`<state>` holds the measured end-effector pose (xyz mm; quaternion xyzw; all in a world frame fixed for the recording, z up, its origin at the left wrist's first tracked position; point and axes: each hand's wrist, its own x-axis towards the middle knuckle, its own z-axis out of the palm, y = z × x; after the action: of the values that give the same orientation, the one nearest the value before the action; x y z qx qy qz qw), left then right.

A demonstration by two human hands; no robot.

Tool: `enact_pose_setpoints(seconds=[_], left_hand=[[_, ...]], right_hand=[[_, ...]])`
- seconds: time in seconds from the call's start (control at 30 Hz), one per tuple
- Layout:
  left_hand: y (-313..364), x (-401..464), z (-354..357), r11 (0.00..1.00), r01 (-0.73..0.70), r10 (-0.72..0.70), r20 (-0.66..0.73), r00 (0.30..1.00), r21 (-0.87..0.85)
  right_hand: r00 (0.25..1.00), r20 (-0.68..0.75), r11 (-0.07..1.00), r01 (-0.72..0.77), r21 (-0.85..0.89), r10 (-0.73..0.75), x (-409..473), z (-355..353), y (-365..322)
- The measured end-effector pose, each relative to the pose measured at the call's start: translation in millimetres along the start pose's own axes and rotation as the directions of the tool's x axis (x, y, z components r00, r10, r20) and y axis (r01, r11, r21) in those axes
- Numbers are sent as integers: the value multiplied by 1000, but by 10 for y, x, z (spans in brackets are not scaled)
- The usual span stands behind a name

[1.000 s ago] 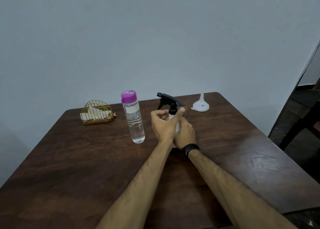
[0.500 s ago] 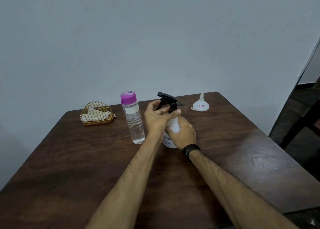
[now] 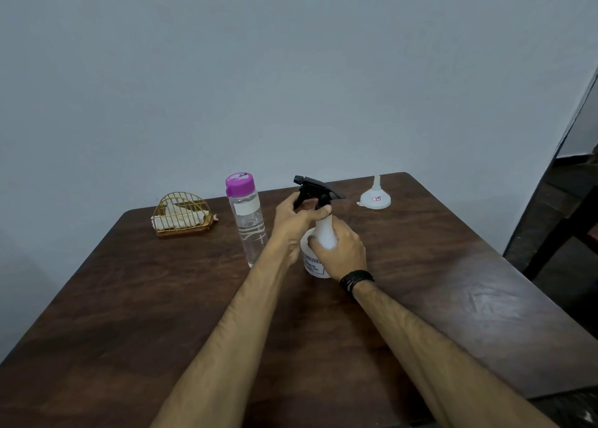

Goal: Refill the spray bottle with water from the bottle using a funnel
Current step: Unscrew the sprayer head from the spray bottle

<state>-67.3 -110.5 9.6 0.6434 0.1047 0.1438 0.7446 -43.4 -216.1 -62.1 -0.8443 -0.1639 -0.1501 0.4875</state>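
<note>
A white spray bottle (image 3: 323, 233) with a black trigger head (image 3: 315, 186) stands upright near the middle of the brown table (image 3: 161, 314). My right hand (image 3: 343, 253) grips its white body. My left hand (image 3: 294, 220) is curled round the black collar just under the trigger head. A clear water bottle (image 3: 249, 223) with a purple cap stands upright just left of my left hand. A small white funnel (image 3: 375, 197) sits mouth down at the far right of the table, apart from both hands.
A gold wire holder (image 3: 182, 215) with white folded cloth stands at the back left. The wall rises right behind the table's far edge. A dark chair (image 3: 569, 220) stands off the table's right side.
My left hand has shifted left and up from the bottle's neck onto the trigger head's collar. The right hand's grip has slid lower, baring the white neck. The bottle stays in place.
</note>
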Motion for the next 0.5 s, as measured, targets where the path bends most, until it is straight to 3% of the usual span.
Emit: enact_pose_setpoints(seconds=[0.13, 0.33, 0.5], left_hand=[[-32, -62, -69, 995, -89, 89, 7, 996, 40], [129, -82, 143, 979, -165, 193, -275, 942, 121], [488, -55, 267, 943, -306, 331, -273, 903, 132]], right_hand=[[1000, 0, 1000, -1, 8, 1, -6, -3, 1], [1000, 30, 1000, -6, 1, 6, -15, -30, -34], [999, 42, 1000, -16, 11, 16, -25, -50, -25]])
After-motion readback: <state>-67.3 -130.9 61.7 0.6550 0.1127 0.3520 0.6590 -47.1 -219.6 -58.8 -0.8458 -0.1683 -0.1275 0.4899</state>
